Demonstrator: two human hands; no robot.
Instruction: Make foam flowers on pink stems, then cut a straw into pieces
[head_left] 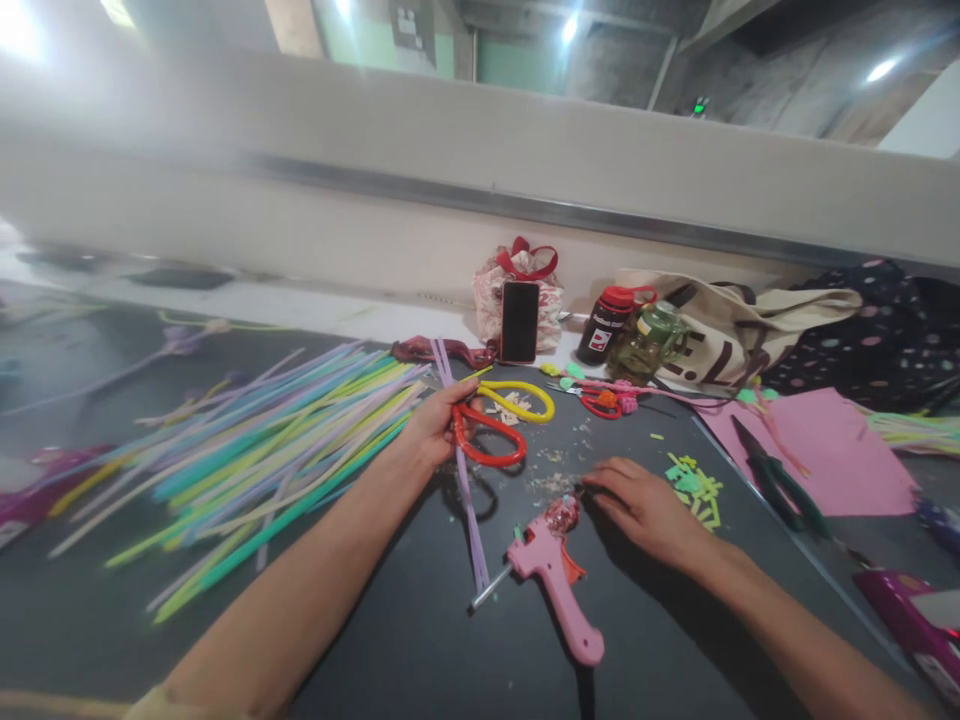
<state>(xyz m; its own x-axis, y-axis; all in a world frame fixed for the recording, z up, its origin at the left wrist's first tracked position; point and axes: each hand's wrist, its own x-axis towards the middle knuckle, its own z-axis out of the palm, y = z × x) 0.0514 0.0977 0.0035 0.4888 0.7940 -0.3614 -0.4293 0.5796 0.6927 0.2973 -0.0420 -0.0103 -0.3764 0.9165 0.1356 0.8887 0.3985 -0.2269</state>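
Note:
My left hand (439, 425) is closed round several lavender pipe cleaners (471, 520), which run above and below the fist. Out of the same grip, to the right, stick the large yellow and red loop handles of a pair of scissors (495, 455); the blades are hidden. My right hand (637, 500) rests low over the dark table, fingers spread and holding nothing, beside the nozzle end of a pink glue gun (559, 585). The glue gun lies on its side, a glue stick poking from its back near the lavender stems' lower ends.
Many pastel pipe cleaners (277, 470) fan across the left. Small green clippings (697, 490) lie right of my right hand, near dark-handled pliers (769, 475) and pink sheets (840, 450). A phone (519, 322), a black bottle (600, 328) and a canvas bag (739, 325) stand behind.

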